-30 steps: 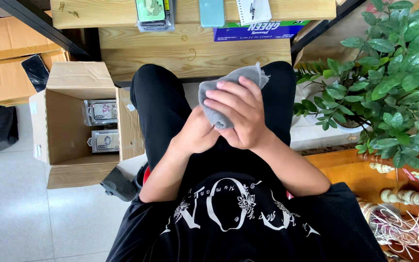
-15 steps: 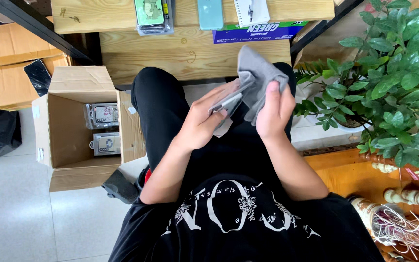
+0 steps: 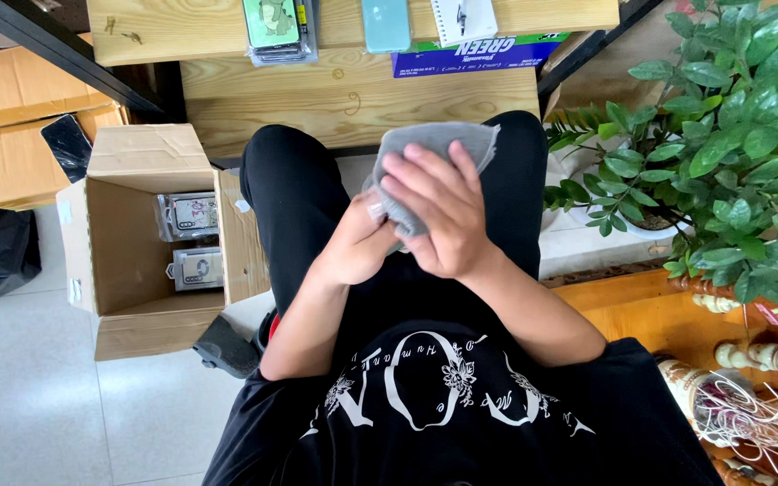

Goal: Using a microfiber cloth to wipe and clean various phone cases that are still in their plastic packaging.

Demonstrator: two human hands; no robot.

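Together both hands (image 3: 416,225) press a soft, crumpled grey cloth (image 3: 438,144).

Place: I sit in what looks like a small phone shop or repair corner.
Tabletop (image 3: 362,99): plain wood, phones in clear wrap (image 3: 278,29) lying on it.
Stock: an open cardboard box (image 3: 150,238) of packaged devices on my tiled floor (image 3: 29,387).
Decor: a potted plant (image 3: 713,144) beside me.
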